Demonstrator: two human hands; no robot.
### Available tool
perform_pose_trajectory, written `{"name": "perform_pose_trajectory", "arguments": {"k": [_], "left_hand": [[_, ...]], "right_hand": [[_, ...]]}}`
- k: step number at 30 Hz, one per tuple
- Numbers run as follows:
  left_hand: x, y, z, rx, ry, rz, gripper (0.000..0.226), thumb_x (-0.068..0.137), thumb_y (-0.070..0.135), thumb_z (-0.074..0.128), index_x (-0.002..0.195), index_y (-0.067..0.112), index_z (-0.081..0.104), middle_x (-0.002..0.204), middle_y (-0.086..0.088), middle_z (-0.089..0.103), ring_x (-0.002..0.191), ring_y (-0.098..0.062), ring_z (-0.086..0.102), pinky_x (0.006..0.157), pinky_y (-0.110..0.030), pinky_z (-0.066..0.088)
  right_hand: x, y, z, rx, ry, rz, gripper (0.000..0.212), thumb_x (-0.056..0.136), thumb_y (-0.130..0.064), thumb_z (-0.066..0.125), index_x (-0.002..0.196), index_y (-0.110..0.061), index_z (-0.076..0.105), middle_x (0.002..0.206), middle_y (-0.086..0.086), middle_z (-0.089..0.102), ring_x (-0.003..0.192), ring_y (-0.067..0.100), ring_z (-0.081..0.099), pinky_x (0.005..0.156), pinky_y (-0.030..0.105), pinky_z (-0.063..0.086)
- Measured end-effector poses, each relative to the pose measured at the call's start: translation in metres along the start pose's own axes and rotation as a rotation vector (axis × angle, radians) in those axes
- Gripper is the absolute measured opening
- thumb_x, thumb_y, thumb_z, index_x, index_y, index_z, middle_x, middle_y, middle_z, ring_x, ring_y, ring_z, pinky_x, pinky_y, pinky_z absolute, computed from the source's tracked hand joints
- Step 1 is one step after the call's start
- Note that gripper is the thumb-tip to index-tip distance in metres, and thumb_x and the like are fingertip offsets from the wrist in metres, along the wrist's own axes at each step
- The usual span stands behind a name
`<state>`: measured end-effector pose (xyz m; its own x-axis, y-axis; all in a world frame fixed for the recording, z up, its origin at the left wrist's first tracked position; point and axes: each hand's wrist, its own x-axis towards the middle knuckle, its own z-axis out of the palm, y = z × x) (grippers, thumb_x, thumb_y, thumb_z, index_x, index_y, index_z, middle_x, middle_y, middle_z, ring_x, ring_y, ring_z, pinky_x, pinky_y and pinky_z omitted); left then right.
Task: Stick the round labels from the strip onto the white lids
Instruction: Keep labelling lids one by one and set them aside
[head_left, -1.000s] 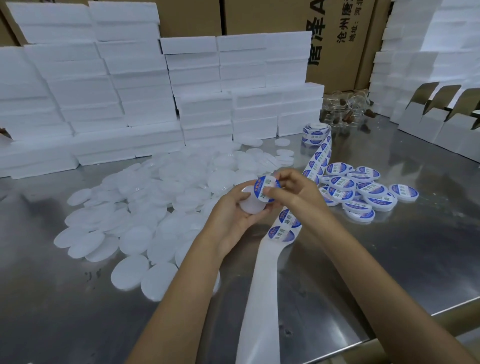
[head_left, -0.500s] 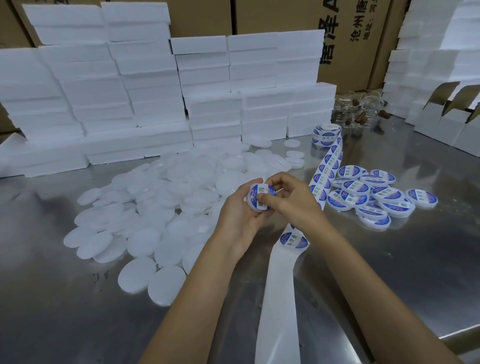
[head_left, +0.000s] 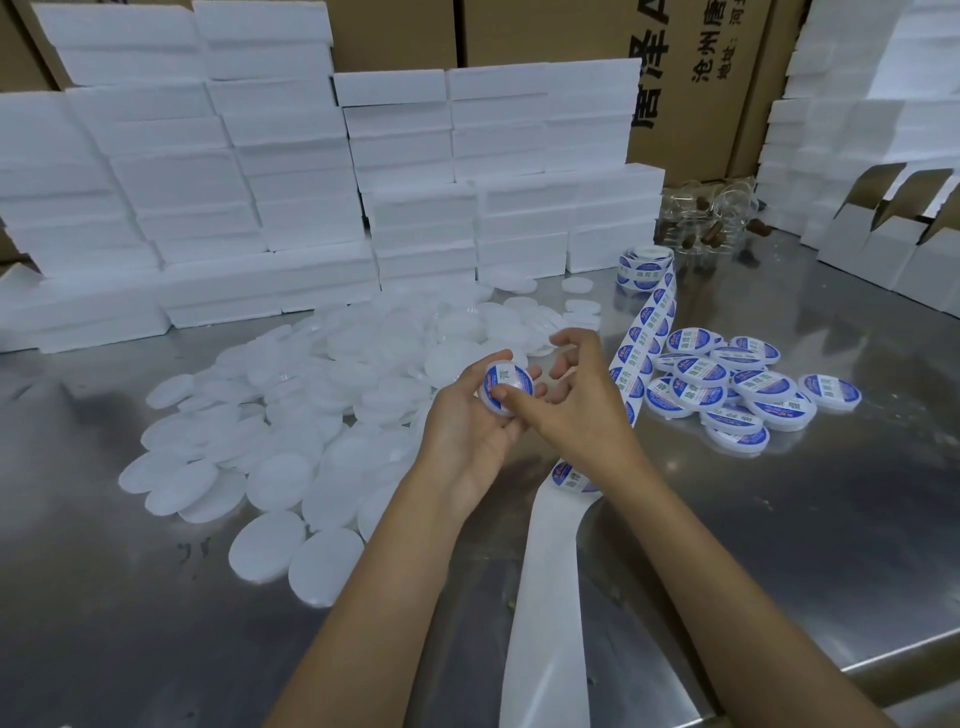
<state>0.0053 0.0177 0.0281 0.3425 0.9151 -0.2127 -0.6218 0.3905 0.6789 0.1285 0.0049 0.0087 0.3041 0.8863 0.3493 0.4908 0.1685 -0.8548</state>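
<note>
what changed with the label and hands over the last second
The label, part peeled a second ago, now lies flat on the lid in the left hand. The right hand let go of it and presses it with the thumb, fingers spread. Strip and lid piles unchanged.

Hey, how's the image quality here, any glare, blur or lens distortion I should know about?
Head view: wide-angle bending curves the foam stacks at the edges; soft glare patches on the steel table; the held lid and both hands are fairly sharp; white lids wash out, edges hard to separate.
</note>
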Motion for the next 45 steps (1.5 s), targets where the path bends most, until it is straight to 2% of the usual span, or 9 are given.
{"name": "perform_pose_trajectory", "arguments": {"k": [5,9,14,17,24,27,35,39,45], "left_hand": [[-0.002,0.0,0.002,-0.075,-0.07,-0.011,0.028,0.105,0.01,0.047,0.126,-0.001,0.061,0.124,-0.028,0.066,0.115,-0.037,0.067,0.098,-0.045,0.055],[-0.002,0.001,0.002,-0.034,-0.107,-0.014,0.027,0.103,0.014,0.049,0.123,0.003,0.063,0.12,-0.023,0.07,0.103,-0.031,0.07,0.085,-0.039,0.061],[-0.002,-0.002,0.001,0.056,-0.098,-0.025,0.029,0.101,0.019,0.052,0.124,0.007,0.064,0.116,-0.015,0.071,0.103,-0.026,0.068,0.086,-0.039,0.058],[-0.002,-0.004,0.0,0.099,-0.083,0.006,0.029,0.102,0.022,0.052,0.123,0.008,0.066,0.12,-0.014,0.07,0.107,-0.025,0.066,0.09,-0.04,0.056],[-0.005,-0.01,0.007,0.229,-0.112,0.087,0.05,0.109,0.042,0.031,0.131,0.008,0.061,0.127,-0.012,0.07,0.118,-0.028,0.066,0.101,-0.041,0.051],[-0.005,-0.012,0.011,0.264,-0.123,0.096,0.061,0.107,0.052,0.021,0.122,0.011,0.064,0.124,-0.009,0.072,0.113,-0.026,0.067,0.104,-0.043,0.049],[-0.007,-0.01,0.012,0.504,-0.146,0.179,0.03,0.107,0.018,0.041,0.124,0.012,0.064,0.122,-0.009,0.071,0.104,-0.018,0.067,0.081,-0.031,0.055],[-0.004,0.0,-0.001,0.796,-0.038,0.328,0.026,0.1,0.01,0.058,0.121,0.02,0.069,0.113,-0.005,0.071,0.093,-0.013,0.068,0.072,-0.023,0.053],[-0.004,0.003,-0.006,0.56,0.062,0.335,0.035,0.09,-0.002,0.071,0.121,0.011,0.062,0.105,-0.018,0.074,0.084,-0.025,0.076,0.076,-0.03,0.061]], "right_hand": [[-0.007,0.002,0.006,-0.197,0.059,-0.085,0.054,0.068,-0.079,0.062,0.08,-0.03,0.045,0.09,-0.012,0.05,0.081,0.002,0.052,0.064,0.028,0.046],[-0.008,0.002,0.006,-0.196,0.084,-0.179,0.035,0.086,-0.065,0.057,0.07,-0.036,0.044,0.072,-0.01,0.047,0.071,0.008,0.049,0.062,0.031,0.042],[-0.004,0.007,0.005,-0.16,0.112,-0.214,0.032,0.103,-0.033,0.049,0.071,-0.028,0.047,0.07,-0.007,0.049,0.069,0.011,0.047,0.062,0.032,0.037],[-0.005,0.008,0.003,-0.151,0.12,-0.192,0.034,0.105,-0.027,0.044,0.075,-0.016,0.052,0.072,-0.002,0.053,0.069,0.015,0.049,0.061,0.032,0.036],[-0.014,-0.001,0.003,-0.418,0.165,-0.197,0.054,0.089,-0.074,0.038,0.061,-0.029,0.028,0.059,-0.007,0.043,0.06,0.016,0.045,0.055,0.033,0.031],[-0.013,0.0,0.003,-0.434,0.209,-0.176,0.056,0.089,-0.074,0.035,0.061,-0.026,0.036,0.06,-0.006,0.046,0.061,0.019,0.048,0.059,0.034,0.037],[-0.008,0.006,0.002,-0.225,0.202,-0.075,0.05,0.106,-0.043,0.035,0.06,-0.025,0.04,0.059,-0.006,0.049,0.059,0.012,0.047,0.058,0.031,0.028],[-0.005,0.006,-0.003,-0.072,0.195,-0.054,0.046,0.107,-0.04,0.036,0.075,-0.012,0.054,0.068,0.001,0.056,0.067,0.02,0.053,0.064,0.04,0.042],[-0.01,0.008,-0.001,-0.027,0.065,-0.07,0.044,0.092,-0.07,0.038,0.091,-0.027,0.046,0.074,-0.008,0.058,0.072,0.008,0.057,0.068,0.036,0.047]]}}
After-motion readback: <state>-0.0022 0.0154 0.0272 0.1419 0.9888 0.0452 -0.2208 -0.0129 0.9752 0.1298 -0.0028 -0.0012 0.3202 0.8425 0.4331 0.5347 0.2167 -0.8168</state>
